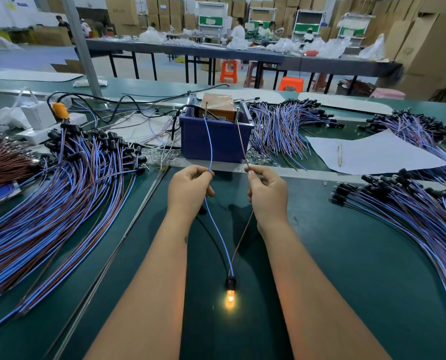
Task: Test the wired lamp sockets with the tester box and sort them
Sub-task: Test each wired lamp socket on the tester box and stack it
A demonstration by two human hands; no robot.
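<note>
My left hand [189, 189] pinches a blue wire [211, 144] and my right hand [267, 194] pinches a brown wire [242, 141]. Both wires run up to the tester box [215, 137], a blue bin holding a brown unit. Below my hands the two wires meet at a black lamp socket [230, 283] lying on the green table. Its small bulb [229, 298] glows orange.
A big pile of wired sockets [60, 183] fans over the left side; others lie at the right [411, 211] and behind the box [284, 126]. White paper with a pen [372, 154] lies right. A power strip [42, 123] sits far left.
</note>
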